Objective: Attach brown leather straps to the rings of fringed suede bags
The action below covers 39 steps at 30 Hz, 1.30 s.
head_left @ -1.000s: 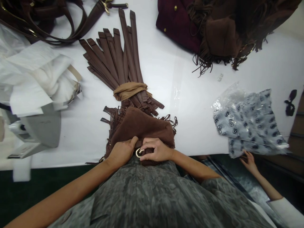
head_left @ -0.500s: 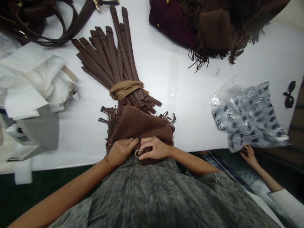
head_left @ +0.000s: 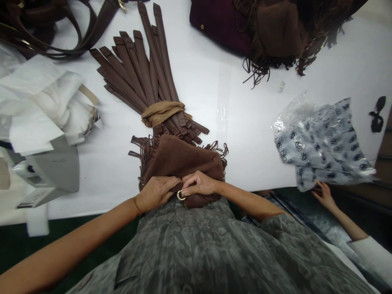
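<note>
A brown suede bag with fringe (head_left: 186,159) lies at the table's front edge, against my body. My left hand (head_left: 157,192) is closed on the bag's near edge, its fingertips curled over the material. Beside it my right hand (head_left: 200,183) pinches the same edge, thumb next to a gold metal ring (head_left: 181,195). The two hands nearly touch. What lies between the fingertips is hidden. Just beyond the bag rests a bundle of brown straps (head_left: 137,69), tied round with a tan cloth band (head_left: 162,113).
Dark bags with handles (head_left: 61,28) lie back left, above white paper sheets (head_left: 36,106) and a grey device (head_left: 61,167). Dark fringed bags (head_left: 275,32) sit back right. At right, another person's hand (head_left: 324,196) touches a printed plastic bag (head_left: 321,143).
My right thumb and fingers have drawn closer together at the bag's edge, and the gold ring shows more fully. The view has shifted slightly.
</note>
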### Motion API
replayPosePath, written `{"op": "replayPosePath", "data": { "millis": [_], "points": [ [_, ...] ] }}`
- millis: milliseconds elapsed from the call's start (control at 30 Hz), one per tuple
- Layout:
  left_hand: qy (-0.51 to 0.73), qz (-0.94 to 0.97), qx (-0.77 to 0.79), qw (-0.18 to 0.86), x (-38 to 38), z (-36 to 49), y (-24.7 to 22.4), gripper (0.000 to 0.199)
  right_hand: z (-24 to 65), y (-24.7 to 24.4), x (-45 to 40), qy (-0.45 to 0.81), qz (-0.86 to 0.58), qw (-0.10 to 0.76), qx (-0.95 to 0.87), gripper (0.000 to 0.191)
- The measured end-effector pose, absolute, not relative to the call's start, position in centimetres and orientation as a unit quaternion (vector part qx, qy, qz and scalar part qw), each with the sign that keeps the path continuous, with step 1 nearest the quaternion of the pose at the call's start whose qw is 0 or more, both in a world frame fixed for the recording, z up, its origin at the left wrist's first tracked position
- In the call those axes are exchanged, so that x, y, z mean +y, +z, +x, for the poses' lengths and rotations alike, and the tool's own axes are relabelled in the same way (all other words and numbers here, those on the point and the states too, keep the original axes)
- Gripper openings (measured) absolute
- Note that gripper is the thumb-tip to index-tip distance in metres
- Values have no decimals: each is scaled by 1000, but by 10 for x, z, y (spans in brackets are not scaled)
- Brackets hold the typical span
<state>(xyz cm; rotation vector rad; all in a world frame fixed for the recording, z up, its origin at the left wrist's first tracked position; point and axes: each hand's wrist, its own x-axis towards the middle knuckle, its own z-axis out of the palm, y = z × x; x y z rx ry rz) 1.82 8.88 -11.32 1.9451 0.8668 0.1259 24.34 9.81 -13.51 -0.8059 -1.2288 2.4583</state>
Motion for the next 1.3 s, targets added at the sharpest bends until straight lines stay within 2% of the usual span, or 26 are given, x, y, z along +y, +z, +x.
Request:
{"op": "replayPosePath", "data": {
  "millis": [200,333,433,600,967,1300],
  "points": [
    [17,674,360,645,98,20,-87,15,244,-136,100,857,-258,133,-426,26],
    [14,560,411,719,95,21,-88,32,243,-135,101,857,-261,120,-428,29],
    [18,500,424,755,89,22,-91,33,243,-134,102,857,-268,110,-427,29],
    [23,454,419,786,88,18,-90,31,244,-133,103,853,-260,114,-437,27],
    [32,321,378,868,102,12,-98,42,245,-126,102,854,-270,126,-427,34],
    [-3,395,405,825,96,24,-88,40,243,-116,99,817,-275,119,-493,38]
  ]
}}
